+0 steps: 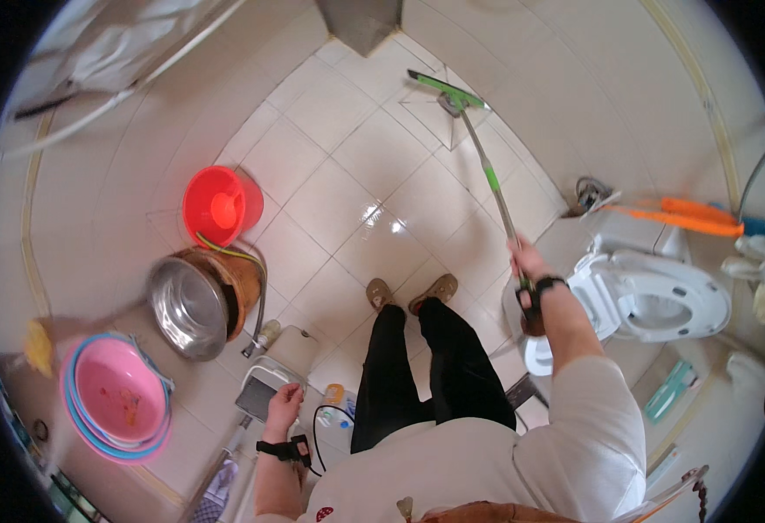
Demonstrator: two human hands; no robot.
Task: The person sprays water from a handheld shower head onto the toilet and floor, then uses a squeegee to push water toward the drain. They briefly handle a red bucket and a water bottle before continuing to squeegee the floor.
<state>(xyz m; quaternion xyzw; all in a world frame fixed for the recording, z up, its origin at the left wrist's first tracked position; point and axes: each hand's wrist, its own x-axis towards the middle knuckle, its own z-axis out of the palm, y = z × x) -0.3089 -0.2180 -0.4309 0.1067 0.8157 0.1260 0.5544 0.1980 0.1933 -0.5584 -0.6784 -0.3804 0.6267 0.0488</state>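
My right hand (527, 258) is closed around the metal pole of a floor squeegee (492, 175), out in front and to the right. Its green head (451, 91) rests over the round floor drain, close to the wall on the far side. Low on the left, my left hand (285, 406) hangs with its fingers curled near a lidded bin (291, 353); nothing can be made out in it. Wet-looking glints show on the pale floor tiles (362, 163) ahead of my shoes.
Left stand a red bucket (249, 199) holding a red scoop, a steel basin (189, 310) leaning on a wooden tub (242, 287), and nested pink and blue basins (121, 392). At right is a white toilet (617, 294) with its lid up, an orange item (702, 216) behind it.
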